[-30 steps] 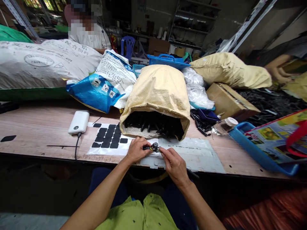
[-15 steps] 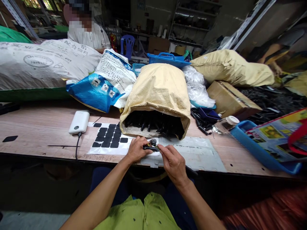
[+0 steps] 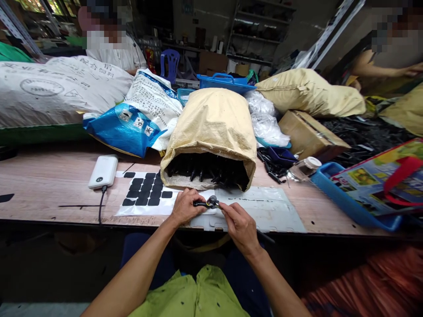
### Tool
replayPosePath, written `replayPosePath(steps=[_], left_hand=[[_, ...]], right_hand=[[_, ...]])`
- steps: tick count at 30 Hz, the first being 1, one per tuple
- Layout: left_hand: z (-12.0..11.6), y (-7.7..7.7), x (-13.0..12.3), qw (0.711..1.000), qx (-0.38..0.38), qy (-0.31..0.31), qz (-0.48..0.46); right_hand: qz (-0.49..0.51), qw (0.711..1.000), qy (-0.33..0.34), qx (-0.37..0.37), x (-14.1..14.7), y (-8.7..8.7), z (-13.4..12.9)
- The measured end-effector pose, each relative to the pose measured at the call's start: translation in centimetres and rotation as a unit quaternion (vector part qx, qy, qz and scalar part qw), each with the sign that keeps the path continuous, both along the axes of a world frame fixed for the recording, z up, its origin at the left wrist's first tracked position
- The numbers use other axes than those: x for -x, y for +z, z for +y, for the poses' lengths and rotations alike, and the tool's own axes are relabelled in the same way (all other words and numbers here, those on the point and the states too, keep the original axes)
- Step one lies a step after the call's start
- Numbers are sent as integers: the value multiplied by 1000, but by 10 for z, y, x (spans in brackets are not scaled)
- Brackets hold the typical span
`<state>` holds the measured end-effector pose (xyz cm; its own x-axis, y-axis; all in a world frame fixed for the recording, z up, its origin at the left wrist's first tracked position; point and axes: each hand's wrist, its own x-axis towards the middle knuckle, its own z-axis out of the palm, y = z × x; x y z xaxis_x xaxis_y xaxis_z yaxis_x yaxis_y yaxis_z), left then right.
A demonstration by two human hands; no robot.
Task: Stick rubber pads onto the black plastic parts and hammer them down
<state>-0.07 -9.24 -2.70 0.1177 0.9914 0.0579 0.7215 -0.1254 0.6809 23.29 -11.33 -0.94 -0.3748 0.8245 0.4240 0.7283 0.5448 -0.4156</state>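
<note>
My left hand [image 3: 186, 207] is closed round a slim black part [image 3: 200, 204] with a small yellow band, just in front of the open sack. A round dark head [image 3: 212, 200] sits at the part's right end. My right hand [image 3: 240, 224] pinches the far right tip of this piece between thumb and finger. Left of my hands lies a white sheet [image 3: 169, 206] bearing rows of black rounded squares [image 3: 144, 188]. Many black parts [image 3: 201, 171] fill the mouth of the beige sack [image 3: 214, 114]. Under my hands is a grey flat sheet [image 3: 264, 211].
A white power bank [image 3: 103, 171] with a black cable rests at the left. To the right stand a clear jar [image 3: 304, 169], a cardboard box [image 3: 310, 132] and a blue basket [image 3: 346, 198]. Filled bags line the back. One person sits beyond them, another at the far right.
The black part between my hands has turned to lie more level, its round head now lower. The view has shifted slightly right, and the person at the far right shows more.
</note>
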Motion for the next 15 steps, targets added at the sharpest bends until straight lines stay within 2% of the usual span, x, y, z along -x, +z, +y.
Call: replayPosePath(steps=[4, 10, 15], left_hand=[[-1, 2, 0, 1000, 4, 0, 3], [-2, 1, -1, 1000, 8, 3, 3], [0, 4, 0, 1000, 6, -3, 13]], right_hand=[[15, 1000, -11, -17, -23, 0, 15], [-60, 996, 60, -26, -82, -12, 51], [-59, 996, 47, -38, -95, -22, 60]])
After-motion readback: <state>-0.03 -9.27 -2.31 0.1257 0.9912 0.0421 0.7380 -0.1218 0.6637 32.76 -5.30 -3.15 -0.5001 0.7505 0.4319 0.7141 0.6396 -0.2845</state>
